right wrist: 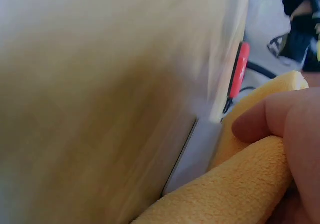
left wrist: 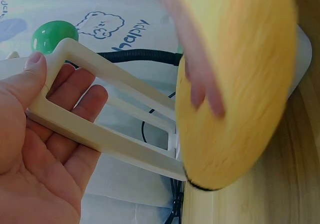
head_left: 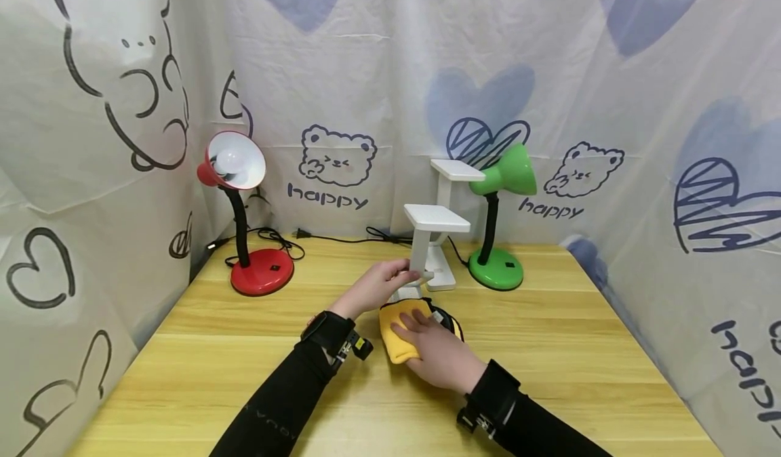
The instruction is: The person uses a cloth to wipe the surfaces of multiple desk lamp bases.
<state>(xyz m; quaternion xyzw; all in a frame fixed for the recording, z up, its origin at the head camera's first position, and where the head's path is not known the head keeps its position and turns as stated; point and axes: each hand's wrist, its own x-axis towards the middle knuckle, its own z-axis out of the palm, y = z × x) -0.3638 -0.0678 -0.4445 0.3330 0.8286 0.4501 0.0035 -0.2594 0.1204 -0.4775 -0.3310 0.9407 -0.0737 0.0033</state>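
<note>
My left hand point(head_left: 404, 275) grips the flat, frame-like stem of the nearer white desk lamp point(head_left: 421, 243), thumb on one edge and fingers behind it; the left wrist view shows that hand point(left wrist: 65, 78) on the stem point(left wrist: 100, 129). My right hand point(head_left: 416, 323) lies with straight fingers on a yellow cloth point(head_left: 393, 331) and presses it onto the lamp's base, which is mostly hidden. The cloth point(left wrist: 235, 108) has a dark edge, and the right fingers point(left wrist: 200, 78) on it are blurred. Up close, one finger point(right wrist: 260, 119) rests in a fold of the cloth point(right wrist: 240, 189).
A red gooseneck lamp point(head_left: 244, 186) stands at the back left and a green one point(head_left: 500, 192) at the back right. A second white lamp point(head_left: 454, 172) is behind the first. Black cords point(head_left: 342, 239) run along the wooden table's point(head_left: 579, 348) back edge. Printed fabric walls enclose three sides.
</note>
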